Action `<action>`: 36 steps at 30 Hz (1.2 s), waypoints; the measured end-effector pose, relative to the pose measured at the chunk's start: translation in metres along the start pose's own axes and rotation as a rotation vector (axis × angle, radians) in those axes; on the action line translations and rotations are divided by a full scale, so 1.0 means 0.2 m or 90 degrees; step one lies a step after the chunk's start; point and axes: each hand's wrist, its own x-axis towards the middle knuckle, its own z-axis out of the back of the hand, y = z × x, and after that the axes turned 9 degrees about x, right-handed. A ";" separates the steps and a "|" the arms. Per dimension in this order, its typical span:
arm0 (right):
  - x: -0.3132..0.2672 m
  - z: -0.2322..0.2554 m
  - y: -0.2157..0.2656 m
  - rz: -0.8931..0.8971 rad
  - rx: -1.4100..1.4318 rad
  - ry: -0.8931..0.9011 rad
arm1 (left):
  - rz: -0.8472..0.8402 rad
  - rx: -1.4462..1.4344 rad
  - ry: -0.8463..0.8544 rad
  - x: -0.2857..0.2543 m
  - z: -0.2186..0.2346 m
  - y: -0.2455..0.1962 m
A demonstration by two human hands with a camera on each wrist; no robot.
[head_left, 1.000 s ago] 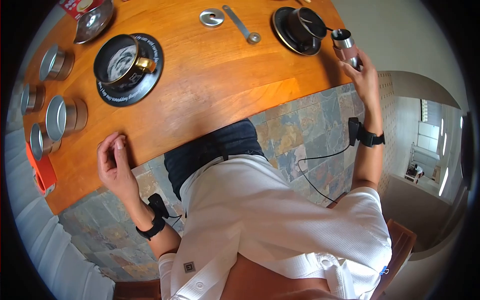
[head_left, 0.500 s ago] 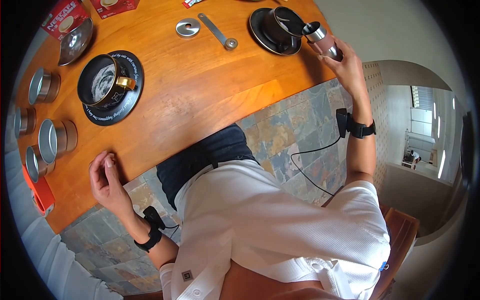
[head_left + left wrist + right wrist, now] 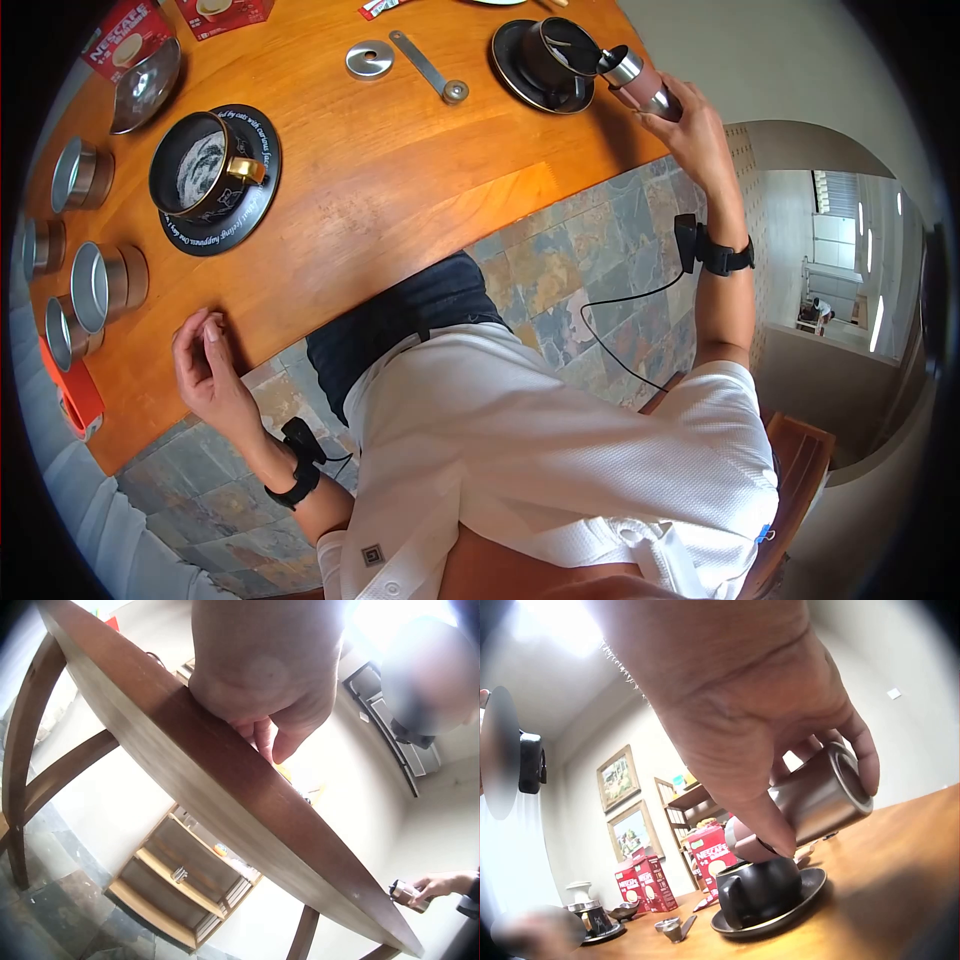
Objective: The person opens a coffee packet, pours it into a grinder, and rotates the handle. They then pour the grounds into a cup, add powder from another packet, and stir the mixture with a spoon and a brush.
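My right hand [image 3: 695, 140] grips a steel hand coffee grinder body [image 3: 640, 82] with a brown-pink band, its crank and lid off. It is tilted, with its open mouth at the rim of a black cup [image 3: 761, 891], as the right wrist view shows too. The cup stands on a black saucer [image 3: 814, 889]; pale streaks show inside it. My left hand [image 3: 205, 370] rests at the table's near edge, fingers loosely curled and holding nothing. A steel crank handle [image 3: 420, 66] and a round lid with a centre hole [image 3: 370, 60] lie on the wooden table [image 3: 380, 180].
Left on the table, a black cup with a gold handle [image 3: 245, 170] holds pale powder, on a lettered saucer [image 3: 262, 205]. Several metal tins [image 3: 90, 288] line the left edge beside an orange object [image 3: 75, 390]. A shiny scoop-shaped dish [image 3: 147, 88] and red Nescafe boxes [image 3: 128, 45] stand behind.
My right hand has brought the grinder body left to the cup and tipped it over from nearly upright. The left hand stays at the table edge. The head view has shifted.
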 end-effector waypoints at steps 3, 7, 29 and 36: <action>0.00 0.00 0.00 -0.002 0.001 0.008 | -0.006 0.000 0.003 0.00 0.00 0.01; 0.01 0.00 -0.01 -0.003 -0.006 0.009 | -0.012 0.009 0.009 0.00 0.00 0.00; 0.01 0.01 0.00 0.004 -0.009 0.002 | -0.012 0.012 0.015 0.00 0.01 0.00; 0.01 0.02 0.01 0.003 -0.015 0.007 | -0.012 0.010 0.016 0.00 0.01 0.01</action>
